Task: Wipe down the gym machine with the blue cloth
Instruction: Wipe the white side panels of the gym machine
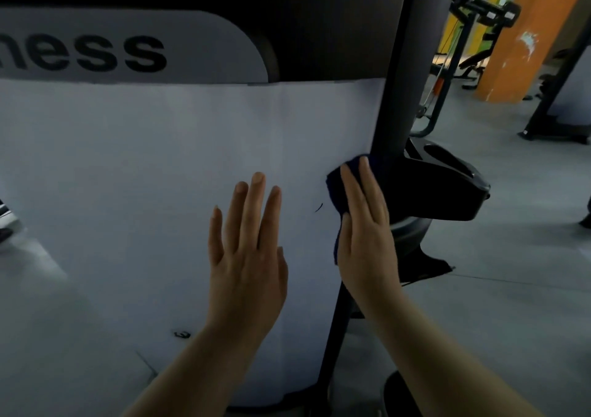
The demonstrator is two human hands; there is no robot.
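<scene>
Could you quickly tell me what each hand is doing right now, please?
Left hand: open, fingers straight against the white panel.
Right hand: open, pressing the blue cloth flat against the panel.

Dark blue cloth (332, 189); pale grey machine panel (160, 160) with black lettering (96, 53); black upright post (393, 97); orange pillar (524, 39); grey floor (511, 288).

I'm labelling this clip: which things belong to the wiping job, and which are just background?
Job: blue cloth, right hand pressing it, white machine panel, black upright post, left hand.
Background: orange pillar, cable machine, grey floor.
</scene>
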